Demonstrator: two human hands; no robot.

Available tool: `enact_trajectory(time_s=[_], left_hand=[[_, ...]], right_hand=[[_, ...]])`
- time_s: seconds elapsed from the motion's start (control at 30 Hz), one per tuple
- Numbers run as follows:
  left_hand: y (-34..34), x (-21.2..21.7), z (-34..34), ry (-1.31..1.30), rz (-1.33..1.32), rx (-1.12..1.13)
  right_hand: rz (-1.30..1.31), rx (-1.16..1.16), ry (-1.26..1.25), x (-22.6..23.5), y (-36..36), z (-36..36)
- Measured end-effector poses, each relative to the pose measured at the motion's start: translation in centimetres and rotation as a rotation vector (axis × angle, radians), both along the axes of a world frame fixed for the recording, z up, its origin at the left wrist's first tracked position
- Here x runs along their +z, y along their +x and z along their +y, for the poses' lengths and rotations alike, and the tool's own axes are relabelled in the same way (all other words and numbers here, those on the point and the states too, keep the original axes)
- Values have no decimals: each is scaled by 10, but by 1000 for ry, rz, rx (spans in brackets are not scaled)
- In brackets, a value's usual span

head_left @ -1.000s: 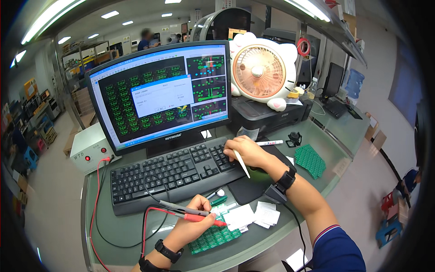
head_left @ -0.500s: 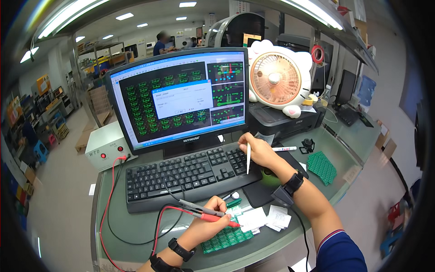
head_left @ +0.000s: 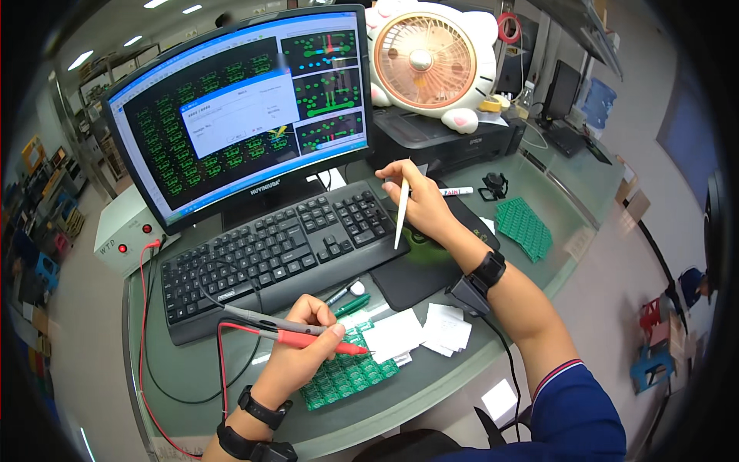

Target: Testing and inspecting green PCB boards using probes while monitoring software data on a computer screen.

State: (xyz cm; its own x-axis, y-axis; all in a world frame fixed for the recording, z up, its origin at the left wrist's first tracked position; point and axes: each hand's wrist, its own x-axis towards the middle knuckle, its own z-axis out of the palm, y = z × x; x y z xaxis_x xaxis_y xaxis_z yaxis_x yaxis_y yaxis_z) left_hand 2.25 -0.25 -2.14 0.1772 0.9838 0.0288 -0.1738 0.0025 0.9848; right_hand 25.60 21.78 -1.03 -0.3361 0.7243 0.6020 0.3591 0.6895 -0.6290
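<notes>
My left hand [head_left: 302, 350] is closed around a red test probe [head_left: 304, 339] and a grey test probe [head_left: 269, 317]. The red probe's tip is at the edge of a white paper slip [head_left: 394, 336], which lies partly over a green circuit board panel [head_left: 342, 377]. Between the fingers of my right hand [head_left: 422, 204] is a slim white pointed stick [head_left: 401, 212], hanging down beside the black keyboard's right end. That hand is just off the number pad of the keyboard [head_left: 281, 250], its index finger bent.
A monitor [head_left: 239, 115] with a dialog box stands behind the keyboard. Around are a white power box [head_left: 123, 231], a fan [head_left: 431, 61] on a printer [head_left: 443, 142], a mouse pad [head_left: 404, 281], green pens [head_left: 352, 305], more paper slips [head_left: 446, 329] and another green board panel [head_left: 523, 229].
The view has shifted, so the desk sits further left and higher. My right hand has drawn back from the number pad, still holding the white stick. My left hand keeps both probes.
</notes>
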Motion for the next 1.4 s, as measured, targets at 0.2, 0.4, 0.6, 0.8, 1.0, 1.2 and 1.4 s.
enact_trajectory(time_s=[0.2, 0.4, 0.6, 0.8, 1.0, 1.2, 1.4], left_hand=[[3, 4, 0, 12, -6, 4], [3, 3, 0, 21, 11, -3], [3, 6, -2, 12, 42, -12], [2, 2, -2, 19, 31, -15], [1, 0, -1, 32, 53, -32], [1, -5, 0, 62, 56, -29], [1, -5, 0, 69, 73, -23]], right_hand=[[6, -21, -36, 4, -4, -4], [5, -22, -22, 2, -3, -3], [42, 20, -27, 2, -4, -4], [-40, 68, -129, 9, -1, -8], [-217, 203, 24, 17, -2, -6], [-315, 173, 96, 10, -6, -8], [-214, 213, 15, 11, -3, -9]])
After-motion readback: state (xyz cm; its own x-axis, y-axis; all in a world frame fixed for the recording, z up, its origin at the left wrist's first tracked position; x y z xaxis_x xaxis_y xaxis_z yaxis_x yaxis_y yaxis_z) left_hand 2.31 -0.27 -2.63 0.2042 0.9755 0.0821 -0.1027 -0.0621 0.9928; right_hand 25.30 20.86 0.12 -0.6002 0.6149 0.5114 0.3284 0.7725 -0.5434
